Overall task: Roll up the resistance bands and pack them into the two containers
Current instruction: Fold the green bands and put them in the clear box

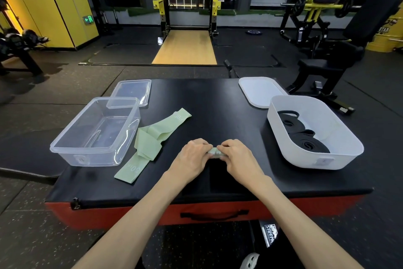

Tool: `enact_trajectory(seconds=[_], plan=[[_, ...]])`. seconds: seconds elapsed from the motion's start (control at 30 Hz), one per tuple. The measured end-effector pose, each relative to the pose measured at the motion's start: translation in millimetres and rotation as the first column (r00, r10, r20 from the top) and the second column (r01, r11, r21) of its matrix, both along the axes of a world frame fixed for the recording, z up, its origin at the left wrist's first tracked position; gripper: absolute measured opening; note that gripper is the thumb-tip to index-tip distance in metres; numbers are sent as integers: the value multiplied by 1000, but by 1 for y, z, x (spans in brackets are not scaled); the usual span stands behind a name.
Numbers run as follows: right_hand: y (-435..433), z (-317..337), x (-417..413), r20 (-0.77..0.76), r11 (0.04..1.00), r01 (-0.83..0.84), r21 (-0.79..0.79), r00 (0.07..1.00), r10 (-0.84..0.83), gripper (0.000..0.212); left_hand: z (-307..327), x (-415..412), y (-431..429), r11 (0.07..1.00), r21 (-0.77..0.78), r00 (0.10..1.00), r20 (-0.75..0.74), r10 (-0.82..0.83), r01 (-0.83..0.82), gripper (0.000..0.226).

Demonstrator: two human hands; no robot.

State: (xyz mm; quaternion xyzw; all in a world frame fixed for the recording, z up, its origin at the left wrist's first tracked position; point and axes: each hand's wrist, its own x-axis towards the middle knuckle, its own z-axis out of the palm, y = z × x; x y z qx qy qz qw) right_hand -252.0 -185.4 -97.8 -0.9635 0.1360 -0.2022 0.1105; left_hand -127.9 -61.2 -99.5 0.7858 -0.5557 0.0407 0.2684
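Band-rolling on black padded box (218,98).
Left hand (192,156) and right hand (238,157) pinching small green roll (214,151) front centre; loose green bands (150,141) beside clear container (65,147); black rolls (305,137) inside white container (346,131).

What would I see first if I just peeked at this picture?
Two hands in the middle: the left hand and right hand pinch a small green band roll between them over the black pad. Left of them lie loose green bands beside an empty clear container; on the right, a white container holds rolled black bands.
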Motion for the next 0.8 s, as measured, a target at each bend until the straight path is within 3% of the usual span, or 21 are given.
enact_trajectory(seconds=[0.07,0.17,0.37,0.6,0.8], plan=[[-1,-1,2,-7,1000,-2,1,1000,2,19,1,-4,3,998,-60,1000,24,-20,22,16],[-4,0,5,-47,1000,-6,1,999,6,19,3,-5,3,1000,3,999,35,-29,29,23],[-5,1,5,-73,999,-19,43,997,22,26,2,2,-3,999,31,999,27,-29,28,12],[-2,0,4,28,999,-26,31,999,25,48,7,8,-9,991,126,998,52,-44,37,16],[1,5,15,50,999,-54,-7,997,54,28,4,13,-11,988,148,997,67,-45,34,16]])
